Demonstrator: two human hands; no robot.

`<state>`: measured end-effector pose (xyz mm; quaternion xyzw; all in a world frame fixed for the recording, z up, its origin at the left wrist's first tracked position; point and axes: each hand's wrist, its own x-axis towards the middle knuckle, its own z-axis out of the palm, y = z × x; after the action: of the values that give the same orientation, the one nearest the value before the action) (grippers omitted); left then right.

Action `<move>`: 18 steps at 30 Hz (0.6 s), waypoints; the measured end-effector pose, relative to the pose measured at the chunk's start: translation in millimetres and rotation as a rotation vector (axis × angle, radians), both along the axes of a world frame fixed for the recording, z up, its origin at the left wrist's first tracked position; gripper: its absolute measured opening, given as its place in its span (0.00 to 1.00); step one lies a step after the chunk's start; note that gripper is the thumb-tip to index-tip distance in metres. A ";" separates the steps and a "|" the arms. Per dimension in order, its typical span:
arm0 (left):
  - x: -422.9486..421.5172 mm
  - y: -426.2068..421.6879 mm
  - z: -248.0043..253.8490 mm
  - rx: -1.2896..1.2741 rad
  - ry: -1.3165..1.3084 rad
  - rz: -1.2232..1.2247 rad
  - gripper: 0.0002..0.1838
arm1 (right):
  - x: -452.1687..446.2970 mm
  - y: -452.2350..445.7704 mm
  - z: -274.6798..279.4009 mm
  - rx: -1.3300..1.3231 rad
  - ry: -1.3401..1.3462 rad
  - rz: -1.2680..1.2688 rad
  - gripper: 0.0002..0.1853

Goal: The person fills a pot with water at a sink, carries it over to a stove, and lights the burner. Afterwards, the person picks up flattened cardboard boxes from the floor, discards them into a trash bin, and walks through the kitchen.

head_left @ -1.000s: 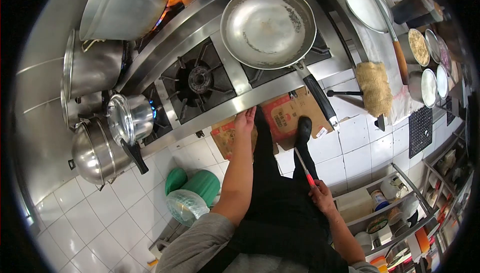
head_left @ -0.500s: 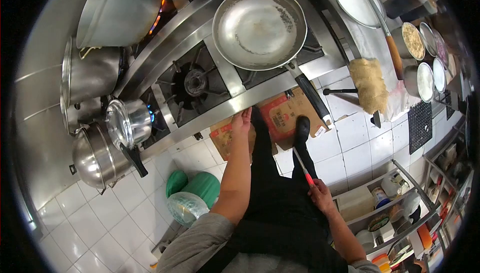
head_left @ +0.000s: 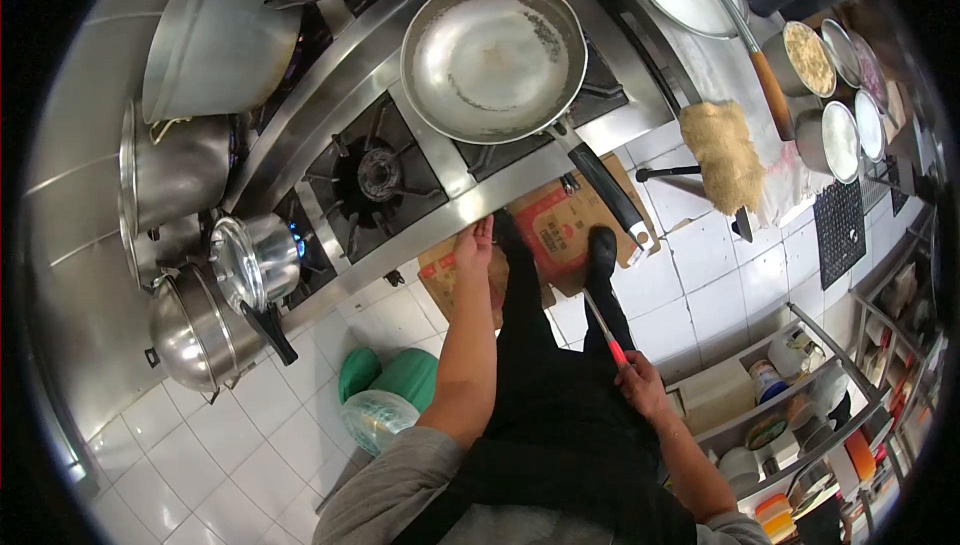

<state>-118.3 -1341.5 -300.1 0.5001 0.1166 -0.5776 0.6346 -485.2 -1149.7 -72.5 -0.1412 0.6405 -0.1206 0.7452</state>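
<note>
My left hand [head_left: 474, 244] is at the stove's front rail [head_left: 470, 207], palm up with the fingertips at its lower edge. The fingers look drawn together, and whatever they grip is hidden. Beside the hand, a dark control knob [head_left: 396, 277] shows under the rail. In my right hand [head_left: 641, 385] is a long lighter [head_left: 612, 341] with a red handle and a thin metal shaft, pointing towards the floor by my shoe. Above my left hand, an open burner [head_left: 378, 175] shows no flame. A wide frying pan [head_left: 496, 57] rests on the neighbouring burner, its black handle overhanging the front.
Pots, including a large one [head_left: 220, 45] and a pressure cooker [head_left: 255, 260], stand to the left; blue flame shows beside the cooker. Flattened cardboard [head_left: 570, 230] lies underfoot. Green bins [head_left: 405, 377] stand lower left. A cloth-wrapped handle [head_left: 722, 157] and metal containers [head_left: 830, 140] are at right.
The view has shifted slightly, so the stove sits a little further left. Orange flame beside the large pot no longer shows. Both hands stay in nearly the same place, the lighter still held.
</note>
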 end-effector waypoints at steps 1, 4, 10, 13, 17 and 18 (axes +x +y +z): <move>-1.5 0.0 1.8 -0.003 0.005 0.015 0.12 | -0.2 1.0 -0.7 -0.002 0.002 0.001 0.16; -3.9 -1.9 7.2 0.015 -0.002 0.024 0.12 | -1.1 6.6 -8.2 -0.044 0.022 0.024 0.17; -9.4 -7.7 31.2 0.010 0.040 0.035 0.13 | 0.7 10.5 -10.2 -0.064 0.023 -0.010 0.16; -9.5 -9.4 36.0 -0.017 0.047 -0.003 0.14 | -1.4 9.3 -9.2 -0.021 0.024 -0.002 0.17; -5.2 -9.8 30.8 0.036 0.081 0.005 0.13 | -0.3 9.6 -7.4 -0.031 0.018 -0.027 0.16; -5.0 -10.0 29.5 0.038 0.076 0.009 0.13 | -0.6 10.9 -8.7 -0.029 0.015 -0.028 0.15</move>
<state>-123.3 -1351.4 -270.6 0.4892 0.1540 -0.5909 0.6227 -485.8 -1138.8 -81.3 -0.1439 0.6460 -0.1393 0.7366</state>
